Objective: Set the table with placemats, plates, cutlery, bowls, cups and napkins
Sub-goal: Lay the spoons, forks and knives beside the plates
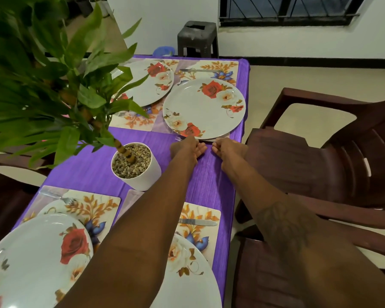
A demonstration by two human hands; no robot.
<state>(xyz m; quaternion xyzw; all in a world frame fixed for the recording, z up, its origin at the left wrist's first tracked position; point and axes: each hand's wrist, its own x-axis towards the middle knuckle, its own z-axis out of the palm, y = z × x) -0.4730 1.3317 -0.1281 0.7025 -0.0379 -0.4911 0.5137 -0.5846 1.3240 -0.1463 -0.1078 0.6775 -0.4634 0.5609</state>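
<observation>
Head view, set bench (209, 174) under a purple cloth. At far left, a leafy plant (42, 74) rose from a white pot (136, 167) filled with pebbles, standing near the bench's middle. In the near-left corner, a rose-patterned near plate (31, 258) lay on a floral placemat (102, 205), with a second fork (62, 198) on the mat just beyond the plate's rim. At the far end, a partly leaf-covered far-left plate (151, 85) sat on its own mat. The left hand (186, 148) reached forward across the cloth, fingers curled and clamped on a fork (178, 138) whose tines projected to the left, at the near rim of the far-right plate (203, 107). That plate rested on a far mat (218, 67) carrying a far knife (198, 70) beyond it. The right hand (228, 150) lay just beside the left, fingers curled at the other end of a thin dark strip, apparently the fork's handle; whether it actually gripped the strip could not be told. Nearer the camera, a near knife (198, 222) lay on a fourth mat (209, 212). At right, two brown plastic chairs (320, 163) stood against the bench edge.
</observation>
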